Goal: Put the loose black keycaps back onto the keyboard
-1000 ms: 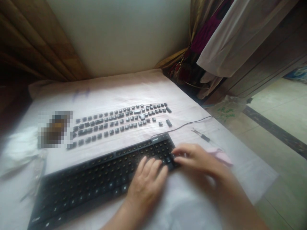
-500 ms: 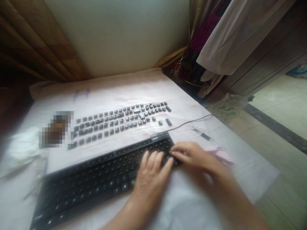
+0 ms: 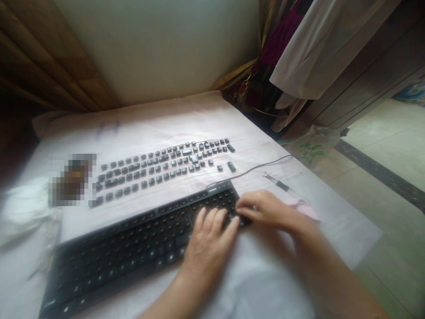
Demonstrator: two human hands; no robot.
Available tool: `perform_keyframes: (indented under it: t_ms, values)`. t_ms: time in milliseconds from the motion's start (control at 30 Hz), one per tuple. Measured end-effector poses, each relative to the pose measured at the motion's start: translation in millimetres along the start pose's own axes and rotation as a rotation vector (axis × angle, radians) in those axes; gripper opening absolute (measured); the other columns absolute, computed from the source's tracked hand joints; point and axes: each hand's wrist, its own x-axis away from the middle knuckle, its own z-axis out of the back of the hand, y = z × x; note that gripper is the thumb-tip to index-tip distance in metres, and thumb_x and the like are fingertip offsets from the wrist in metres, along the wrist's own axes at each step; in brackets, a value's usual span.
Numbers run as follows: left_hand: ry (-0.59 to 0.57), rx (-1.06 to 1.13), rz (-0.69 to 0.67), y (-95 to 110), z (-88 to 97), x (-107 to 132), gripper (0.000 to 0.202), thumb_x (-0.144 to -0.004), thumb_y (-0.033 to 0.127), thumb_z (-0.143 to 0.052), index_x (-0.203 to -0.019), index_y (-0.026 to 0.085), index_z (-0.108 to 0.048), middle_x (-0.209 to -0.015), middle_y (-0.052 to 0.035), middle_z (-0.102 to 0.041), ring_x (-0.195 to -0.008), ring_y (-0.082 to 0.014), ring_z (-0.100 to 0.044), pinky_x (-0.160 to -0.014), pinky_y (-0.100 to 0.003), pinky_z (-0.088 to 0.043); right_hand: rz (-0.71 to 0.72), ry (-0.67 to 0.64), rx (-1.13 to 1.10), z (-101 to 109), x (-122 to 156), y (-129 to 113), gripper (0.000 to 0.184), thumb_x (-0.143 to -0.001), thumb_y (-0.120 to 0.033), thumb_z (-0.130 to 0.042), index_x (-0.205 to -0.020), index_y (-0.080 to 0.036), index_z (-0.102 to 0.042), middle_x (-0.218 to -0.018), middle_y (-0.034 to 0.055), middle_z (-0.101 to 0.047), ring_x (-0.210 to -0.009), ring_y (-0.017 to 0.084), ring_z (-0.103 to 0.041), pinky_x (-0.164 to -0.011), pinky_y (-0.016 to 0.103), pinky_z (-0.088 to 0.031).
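Observation:
A black keyboard [image 3: 133,248] with its keycaps off lies slanted across the white-covered table [image 3: 172,119]. My left hand [image 3: 207,248] rests flat on the keyboard's right part, fingers stretched forward and together. My right hand [image 3: 265,210] is at the keyboard's right end, its thumb and fingers pinched together; what they hold is hidden. The loose keycaps [image 3: 159,166] are laid out in several rows behind the keyboard.
The keyboard's cable [image 3: 262,165] runs off to the right. A small metal tool [image 3: 277,182] and a pink cloth [image 3: 307,208] lie right of my right hand. A pixelated object [image 3: 71,179] and crumpled white material [image 3: 20,212] sit at the left. The table edge drops to the floor [image 3: 381,150] on the right.
My left hand slid forward onto the keyboard's right part. My right hand stayed pinched at the right end. The view shifted slightly.

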Motion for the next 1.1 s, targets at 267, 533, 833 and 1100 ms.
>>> perform_keyframes:
  t_ms: [267, 533, 833, 1100]
  values:
    - [-0.017, 0.014, -0.004, 0, 0.1, -1, 0.041, -0.093, 0.027, -0.058, -0.134, 0.027, -0.056, -0.134, -0.0072, -0.057, -0.127, -0.0256, -0.048, -0.116, -0.048, -0.029, 0.002, -0.052, 0.058, 6, -5, -7, 0.02, -0.086, -0.024, -0.058, -0.085, -0.019, -0.077, -0.083, 0.0063, -0.077, -0.073, 0.018, -0.067, -0.068, 0.025, -0.046]
    - [-0.031, 0.008, 0.0, 1, 2.8, -2, 0.045, -0.092, 0.027, -0.061, -0.136, 0.027, -0.054, -0.135, -0.007, -0.056, -0.127, -0.0256, -0.047, -0.116, -0.048, -0.028, -0.01, -0.028, -0.011, 1, -2, -1, 0.018, -0.086, -0.024, -0.059, -0.088, -0.021, -0.077, -0.086, 0.0052, -0.077, -0.078, 0.018, -0.069, -0.073, 0.025, -0.048]
    - [-0.036, 0.003, 0.002, 1, 0.2, -1, 0.046, -0.091, 0.026, -0.06, -0.137, 0.025, -0.054, -0.134, -0.0079, -0.057, -0.127, -0.0261, -0.048, -0.115, -0.05, -0.03, -0.043, -0.034, -0.009, 0, -5, -2, 0.021, -0.084, -0.024, -0.058, -0.085, -0.021, -0.079, -0.083, 0.0051, -0.078, -0.075, 0.018, -0.069, -0.071, 0.025, -0.049]
    - [-0.038, -0.001, 0.002, 1, 1.2, -2, 0.045, -0.092, 0.026, -0.058, -0.137, 0.025, -0.054, -0.134, -0.0078, -0.057, -0.127, -0.0263, -0.048, -0.115, -0.05, -0.03, -0.02, -0.012, -0.032, -3, -3, 0, 0.02, -0.086, -0.025, -0.059, -0.086, -0.022, -0.079, -0.084, 0.0049, -0.078, -0.076, 0.019, -0.07, -0.071, 0.026, -0.049]
